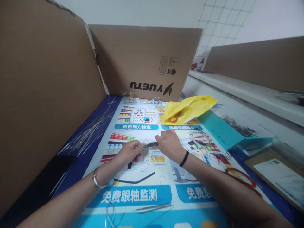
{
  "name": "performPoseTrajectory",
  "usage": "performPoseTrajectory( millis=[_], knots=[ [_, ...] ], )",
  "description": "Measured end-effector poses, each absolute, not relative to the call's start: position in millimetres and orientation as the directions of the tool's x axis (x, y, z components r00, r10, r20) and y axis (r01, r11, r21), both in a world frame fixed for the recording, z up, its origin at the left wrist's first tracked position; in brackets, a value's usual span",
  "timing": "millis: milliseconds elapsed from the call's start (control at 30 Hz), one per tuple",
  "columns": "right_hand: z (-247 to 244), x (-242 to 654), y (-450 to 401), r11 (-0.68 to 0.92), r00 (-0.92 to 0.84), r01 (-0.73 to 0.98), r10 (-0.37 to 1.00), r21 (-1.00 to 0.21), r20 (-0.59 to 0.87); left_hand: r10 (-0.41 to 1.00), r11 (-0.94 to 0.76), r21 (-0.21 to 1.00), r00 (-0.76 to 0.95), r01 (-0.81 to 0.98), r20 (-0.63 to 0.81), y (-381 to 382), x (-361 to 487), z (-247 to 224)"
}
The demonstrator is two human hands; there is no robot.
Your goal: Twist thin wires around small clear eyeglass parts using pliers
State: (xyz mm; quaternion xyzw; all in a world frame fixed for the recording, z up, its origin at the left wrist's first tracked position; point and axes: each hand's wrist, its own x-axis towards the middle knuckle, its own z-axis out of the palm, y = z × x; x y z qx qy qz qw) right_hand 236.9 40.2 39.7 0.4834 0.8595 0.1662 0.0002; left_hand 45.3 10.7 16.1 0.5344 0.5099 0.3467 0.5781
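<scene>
Near the middle of the printed mat (pixel 163 186), my right hand (pixel 169 144) is closed around dark metal pliers (pixel 151 145), whose tips point left. The tips meet the fingers of my left hand (pixel 133 150), which pinch thin wire. Fine wire loops (pixel 143 163) hang just below those fingertips, too thin to make out fully. A silver bracelet is on the left wrist and a black band on the right.
Straight wires (pixel 87 131) lie at the left. A yellow bag (pixel 190 109) rests behind my right hand. A turquoise box (pixel 220 133), wire coil (pixel 200 139) and red rings (pixel 242 179) are at the right; tweezers (pixel 154 207) lie in front. Cardboard panels (pixel 144 60) stand behind and left.
</scene>
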Motion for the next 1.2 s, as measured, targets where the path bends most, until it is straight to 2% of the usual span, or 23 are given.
performPoseTrajectory(
  millis=[200, 433, 733, 1033, 1133, 1200],
  knots=[
    [46.4, 249.1, 45.5, 0.394, -0.441, 0.888, 0.874, 0.236, 0.203, 0.959, 0.252, 0.961, 0.102, 0.117, -0.264, 12.1, 44.9, 17.5],
    [53.1, 256.9, 45.5, 0.513, -0.545, 0.827, 0.832, 0.229, 0.103, 0.963, 0.268, 0.961, -0.019, 0.068, -0.267, 15.1, 45.9, 16.1],
    [43.7, 248.1, 41.6, 0.533, -0.557, 0.817, 0.829, 0.22, 0.056, 0.963, 0.27, 0.96, -0.03, 0.07, -0.269, 16.9, 45.6, 13.1],
    [42.5, 250.9, 44.1, 0.538, -0.562, 0.808, 0.826, 0.238, 0.038, 0.963, 0.268, 0.947, -0.054, 0.177, -0.263, 15.9, 47.5, 15.8],
    [43.8, 251.3, 44.3, 0.523, -0.552, 0.816, 0.832, 0.244, 0.062, 0.958, 0.285, 0.948, -0.061, 0.143, -0.279, 16.0, 46.8, 17.1],
    [45.1, 250.6, 44.3, 0.506, -0.539, 0.828, 0.837, 0.242, 0.092, 0.96, 0.279, 0.959, -0.051, 0.056, -0.277, 14.3, 47.1, 18.0]
  ],
)
